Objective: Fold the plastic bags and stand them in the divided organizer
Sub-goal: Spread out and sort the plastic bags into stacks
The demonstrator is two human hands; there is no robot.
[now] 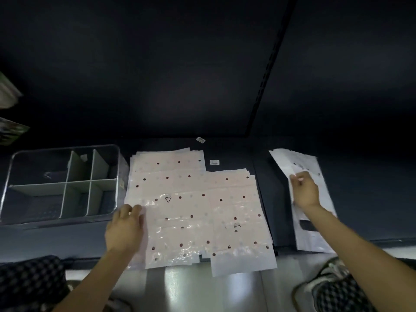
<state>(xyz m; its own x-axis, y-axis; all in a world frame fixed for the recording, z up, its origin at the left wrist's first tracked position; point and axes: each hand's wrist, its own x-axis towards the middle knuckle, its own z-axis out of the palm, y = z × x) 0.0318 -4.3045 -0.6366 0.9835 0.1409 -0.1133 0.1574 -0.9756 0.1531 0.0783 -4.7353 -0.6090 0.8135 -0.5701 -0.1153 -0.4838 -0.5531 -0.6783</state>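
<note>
- Plastic bags, pink with dark dots, lay flat and unfolded in overlapping stacks on the dark desk; a white pile sat apart at the right.
- Head view: the left hand rested relaxed on the pink stack's left edge; the right hand pinched a white bag.
- The divided organizer stood just left, with no standing bags seen, so nearly everything remained.
- Dark walls rose behind; a glossy pale floor lay below.
</note>
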